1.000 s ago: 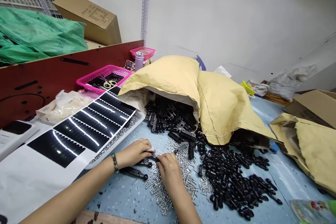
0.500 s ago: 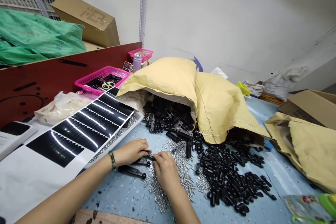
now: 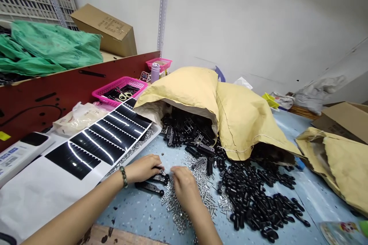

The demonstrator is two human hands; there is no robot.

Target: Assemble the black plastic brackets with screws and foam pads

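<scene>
The hands now stand apart: half a second ago the right hand [image 3: 185,182] met the left hand [image 3: 145,168] at a black part, and now a small gap separates their fingertips. The right fingers are bunched narrow above the loose screws [image 3: 207,189]; whether they hold anything I cannot tell. The left fingers are curled down at the upper end of the black handles [image 3: 158,178], touching or just above them; a firm grip cannot be made out.

Those handles lie on the blue bench [image 3: 129,214] beside the screws, with one more long black handle [image 3: 149,188] just nearer the viewer, as before. The pile of small black pieces [image 3: 255,199] and the paper sack [image 3: 184,84] look unchanged, only shifted in view as the camera turns slightly.
</scene>
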